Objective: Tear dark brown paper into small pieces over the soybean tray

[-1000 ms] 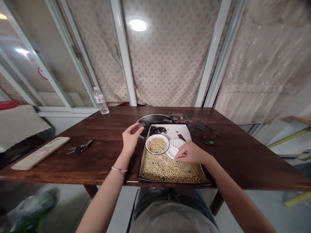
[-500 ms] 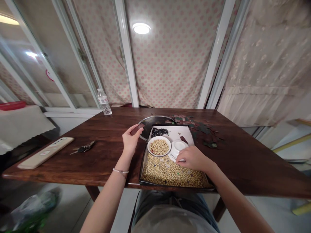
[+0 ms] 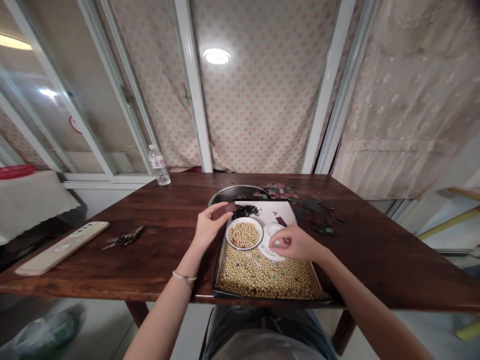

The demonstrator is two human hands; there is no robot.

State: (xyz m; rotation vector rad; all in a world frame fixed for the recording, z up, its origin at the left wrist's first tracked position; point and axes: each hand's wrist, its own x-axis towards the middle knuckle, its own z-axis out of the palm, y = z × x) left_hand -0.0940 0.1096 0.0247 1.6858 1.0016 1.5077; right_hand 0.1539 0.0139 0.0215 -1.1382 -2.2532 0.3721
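My left hand (image 3: pixel 210 226) is over the left edge of the shallow black-edged tray (image 3: pixel 216 280), pinching a small dark flat piece (image 3: pixel 230 206) between thumb and fingers. Just beyond the fingertips lies a heap of small black bits (image 3: pixel 247 211). My right hand (image 3: pixel 296 242) hovers at a white overturned dish (image 3: pixel 270 253), fingers curled into a pinch; what they hold, if anything, is hidden. Beside that dish stands a white bowl (image 3: pixel 228 240) of pale round beans (image 3: pixel 243 235). Loose beans (image 3: pixel 262 280) cover the near part of the tray, with a few coloured bits among them.
Behind the tray sits a round metal-rimmed lid or tray (image 3: pixel 221 192). Dark green and reddish flat pieces (image 3: pixel 313 204) are scattered to the right. Keys (image 3: pixel 123 239), a phone (image 3: pixel 63 248) and a water bottle (image 3: pixel 159 166) rest on the wooden table (image 3: pixel 165 210).
My left hand has moved right, bringing the dark piece near the black bits. The right hand has shifted slightly left and curled more over the overturned dish. The view has tilted up slightly.
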